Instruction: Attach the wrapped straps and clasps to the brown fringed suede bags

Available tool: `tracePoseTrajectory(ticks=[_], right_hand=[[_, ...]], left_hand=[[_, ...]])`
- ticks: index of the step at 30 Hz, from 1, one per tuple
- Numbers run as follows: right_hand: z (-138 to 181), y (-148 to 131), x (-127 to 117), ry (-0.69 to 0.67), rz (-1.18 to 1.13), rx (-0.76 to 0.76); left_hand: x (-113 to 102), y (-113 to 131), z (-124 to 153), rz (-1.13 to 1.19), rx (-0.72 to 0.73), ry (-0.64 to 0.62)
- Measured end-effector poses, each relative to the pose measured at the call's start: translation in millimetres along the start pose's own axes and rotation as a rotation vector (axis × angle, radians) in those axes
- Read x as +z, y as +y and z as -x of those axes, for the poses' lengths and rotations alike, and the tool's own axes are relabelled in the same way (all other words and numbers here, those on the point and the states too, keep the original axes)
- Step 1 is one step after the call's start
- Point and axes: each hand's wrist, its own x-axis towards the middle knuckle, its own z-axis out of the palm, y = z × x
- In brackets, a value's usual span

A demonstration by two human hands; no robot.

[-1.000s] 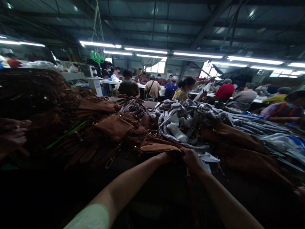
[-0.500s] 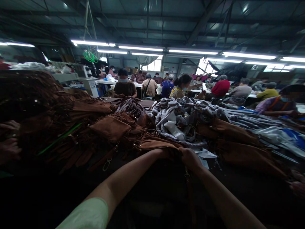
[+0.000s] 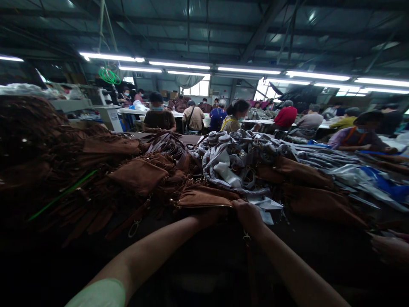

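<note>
A brown suede bag with a zip along its near edge lies in front of me. My right hand is closed on the bag's right corner, at the end of the zip. My left hand is at the bag's open side, below the zip edge; its fingers are hidden inside or behind the bag. A strap with a metal clasp hangs below my right hand.
Brown fringed bags are heaped at left, with a green strip across them. Wrapped straps pile up behind my bag. More bags lie at right, near another person's hand. People sit at tables beyond.
My view has turned slightly right, so the scene sits further left. My left hand has gone further under the zip edge. My right hand keeps its hold on the bag's corner.
</note>
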Motion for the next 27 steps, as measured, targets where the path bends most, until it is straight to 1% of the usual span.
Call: tracePoseTrajectory(ticks=[2, 4, 5, 6, 7, 9, 12, 14, 16, 17, 18, 19, 20, 21, 22, 24, 25, 27], right_hand=[[-3.0, -4.7, 3.8, 0.017, 0.025, 0.015], [-8.7, -8.5, 7.9, -0.010, -0.043, -0.050], [-12.1, -9.4, 10.0, -0.040, -0.094, -0.101], [-15.5, -9.3, 12.0, -0.073, -0.144, -0.152], [-18.7, -8.3, 13.8, -0.101, -0.186, -0.194], [-22.8, -4.5, 16.3, -0.129, -0.239, -0.236], [-18.5, 2.7, 17.2, -0.147, -0.326, -0.278], [-7.3, 10.2, 16.0, -0.121, -0.479, -0.293], [7.3, 27.1, 13.3, -0.054, -0.658, -0.238], [14.2, 41.3, 11.4, -0.001, -0.710, -0.156], [20.0, 59.5, 9.3, 0.060, -0.713, -0.038], [24.0, 81.3, 7.0, 0.137, -0.668, 0.124], [26.1, 105.6, 4.8, 0.206, -0.583, 0.323], [26.1, 130.6, 3.1, 0.240, -0.467, 0.512], [24.2, 154.6, 2.2, 0.193, -0.350, 0.645], [15.8, 193.5, 3.5, 0.116, -0.277, 0.738], [10.1, 206.6, 5.6, 0.066, -0.252, 0.764], [-2.8, 220.6, 11.9, -0.013, -0.213, 0.808]], left_hand=[[-0.2, -5.3, 11.5, -0.030, 0.201, -0.194], [0.1, -13.0, 18.0, -0.117, 0.480, -0.362], [0.5, -16.8, 19.5, -0.169, 0.614, -0.410], [1.1, -19.7, 19.9, -0.199, 0.710, -0.426], [1.8, -21.4, 19.5, -0.194, 0.747, -0.410], [2.9, -21.2, 16.9, -0.098, 0.677, -0.348], [4.5, -17.8, 11.3, 0.033, 0.506, -0.297], [7.2, -20.4, 8.4, 0.108, 0.411, -0.303], [11.8, -29.3, 6.8, 0.198, 0.303, -0.338], [14.5, -35.1, 6.4, 0.237, 0.250, -0.363], [17.3, -41.1, 6.3, 0.264, 0.203, -0.387], [19.8, -46.6, 6.3, 0.278, 0.166, -0.403], [21.9, -51.0, 6.4, 0.285, 0.144, -0.412], [23.4, -54.1, 6.6, 0.288, 0.134, -0.419], [24.3, -55.8, 6.8, 0.294, 0.130, -0.423], [24.7, -56.2, 7.3, 0.315, 0.121, -0.428], [24.3, -55.4, 7.5, 0.328, 0.111, -0.425], [23.4, -53.6, 8.0, 0.339, 0.091, -0.410]])
